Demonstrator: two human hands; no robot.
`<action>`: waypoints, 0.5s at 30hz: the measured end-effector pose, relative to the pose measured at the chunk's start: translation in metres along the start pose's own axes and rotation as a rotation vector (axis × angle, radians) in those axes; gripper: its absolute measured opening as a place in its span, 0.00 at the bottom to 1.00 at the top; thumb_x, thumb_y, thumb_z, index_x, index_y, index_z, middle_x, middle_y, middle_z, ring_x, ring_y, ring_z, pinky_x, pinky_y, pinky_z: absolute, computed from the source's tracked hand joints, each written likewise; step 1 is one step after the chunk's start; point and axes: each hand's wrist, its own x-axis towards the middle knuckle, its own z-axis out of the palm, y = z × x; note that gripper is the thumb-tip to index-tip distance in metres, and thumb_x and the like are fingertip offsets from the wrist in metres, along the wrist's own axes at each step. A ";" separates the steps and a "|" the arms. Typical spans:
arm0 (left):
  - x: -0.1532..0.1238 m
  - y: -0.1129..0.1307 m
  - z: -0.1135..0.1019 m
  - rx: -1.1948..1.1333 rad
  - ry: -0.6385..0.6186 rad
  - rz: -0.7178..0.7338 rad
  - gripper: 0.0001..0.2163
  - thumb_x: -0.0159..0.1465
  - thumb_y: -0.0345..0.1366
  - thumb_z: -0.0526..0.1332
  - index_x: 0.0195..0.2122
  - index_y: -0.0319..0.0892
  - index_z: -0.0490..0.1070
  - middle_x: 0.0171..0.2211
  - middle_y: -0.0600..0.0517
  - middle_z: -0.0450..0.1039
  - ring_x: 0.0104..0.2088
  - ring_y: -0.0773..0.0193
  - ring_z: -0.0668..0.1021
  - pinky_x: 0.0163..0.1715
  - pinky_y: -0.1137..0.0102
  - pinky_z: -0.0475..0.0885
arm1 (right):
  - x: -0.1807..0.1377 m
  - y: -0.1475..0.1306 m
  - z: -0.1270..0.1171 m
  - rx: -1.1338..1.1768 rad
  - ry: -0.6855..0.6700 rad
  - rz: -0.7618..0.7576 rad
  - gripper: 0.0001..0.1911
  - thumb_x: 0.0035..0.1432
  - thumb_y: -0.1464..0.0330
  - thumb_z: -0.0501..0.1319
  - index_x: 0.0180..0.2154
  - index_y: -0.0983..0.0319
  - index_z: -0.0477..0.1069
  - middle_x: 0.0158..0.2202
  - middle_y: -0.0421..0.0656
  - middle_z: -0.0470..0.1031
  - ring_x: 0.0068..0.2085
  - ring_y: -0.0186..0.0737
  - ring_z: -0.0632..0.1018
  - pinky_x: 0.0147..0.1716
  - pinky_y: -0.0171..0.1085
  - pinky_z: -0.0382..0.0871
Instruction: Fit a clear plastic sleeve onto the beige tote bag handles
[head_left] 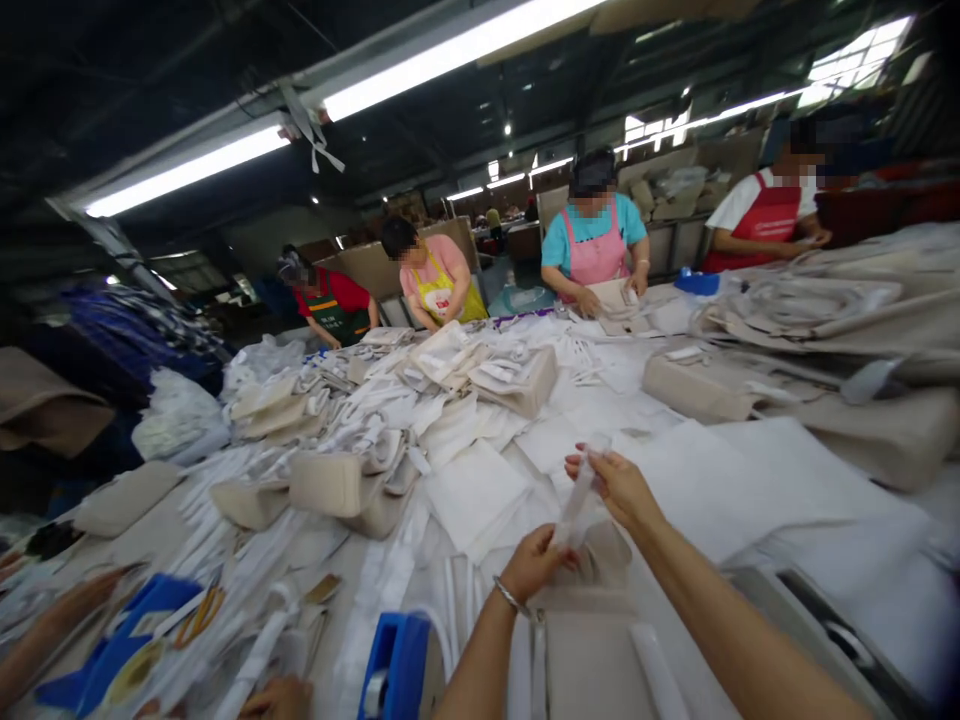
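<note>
Both raised, left hand (534, 562) and right hand (616, 487) pinch a clear strip (577, 505).

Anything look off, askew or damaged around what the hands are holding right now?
Nothing looks damaged or spilled. The left hand and right hand hold a clear, wrinkled plastic strip stretched between them above a beige fabric piece. The table is heaped with loose, unevenly piled beige bags and white sheets.

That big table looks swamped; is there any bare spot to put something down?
Barely. The flattest patch is the white sheets right of the right hand, before the beige bag stack. Left of the left hand, straps and bags crowd everything.
</note>
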 end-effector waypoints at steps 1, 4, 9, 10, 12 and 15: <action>-0.002 -0.006 -0.003 0.015 -0.036 -0.016 0.18 0.52 0.47 0.56 0.36 0.36 0.64 0.27 0.51 0.69 0.26 0.68 0.70 0.31 0.70 0.65 | 0.004 -0.007 0.001 -0.022 -0.002 -0.048 0.19 0.45 0.65 0.62 0.39 0.66 0.64 0.32 0.48 0.74 0.31 0.39 0.75 0.36 0.37 0.71; -0.001 -0.023 -0.006 0.066 -0.016 -0.088 0.18 0.54 0.48 0.52 0.33 0.36 0.64 0.21 0.53 0.67 0.21 0.71 0.67 0.25 0.73 0.62 | 0.014 -0.014 -0.002 -0.049 -0.016 -0.094 0.20 0.44 0.64 0.63 0.39 0.66 0.64 0.32 0.47 0.74 0.32 0.39 0.75 0.38 0.38 0.70; 0.018 -0.032 -0.003 0.135 0.062 -0.116 0.18 0.53 0.50 0.51 0.28 0.36 0.65 0.14 0.57 0.60 0.15 0.74 0.61 0.19 0.75 0.54 | 0.026 0.021 -0.024 -0.111 0.046 0.016 0.21 0.41 0.64 0.64 0.39 0.65 0.65 0.35 0.48 0.74 0.37 0.41 0.74 0.36 0.36 0.70; 0.021 -0.032 -0.004 0.130 0.029 -0.108 0.18 0.53 0.50 0.51 0.28 0.36 0.65 0.14 0.57 0.60 0.15 0.74 0.61 0.19 0.75 0.54 | 0.029 0.027 -0.030 -0.121 0.079 0.021 0.21 0.41 0.64 0.64 0.39 0.64 0.65 0.34 0.47 0.74 0.37 0.41 0.74 0.35 0.35 0.70; 0.025 -0.033 -0.006 0.116 -0.035 -0.087 0.19 0.52 0.49 0.52 0.30 0.36 0.67 0.14 0.57 0.61 0.15 0.74 0.61 0.19 0.75 0.54 | 0.036 0.034 -0.041 -0.120 0.104 0.056 0.20 0.41 0.62 0.63 0.37 0.64 0.66 0.33 0.46 0.74 0.36 0.41 0.74 0.31 0.34 0.70; 0.027 -0.039 -0.011 0.089 -0.033 -0.082 0.21 0.53 0.51 0.51 0.32 0.36 0.67 0.14 0.57 0.61 0.15 0.74 0.61 0.18 0.76 0.54 | 0.040 0.032 -0.045 -0.105 0.012 0.149 0.17 0.40 0.60 0.63 0.32 0.63 0.67 0.30 0.44 0.74 0.33 0.40 0.74 0.29 0.34 0.68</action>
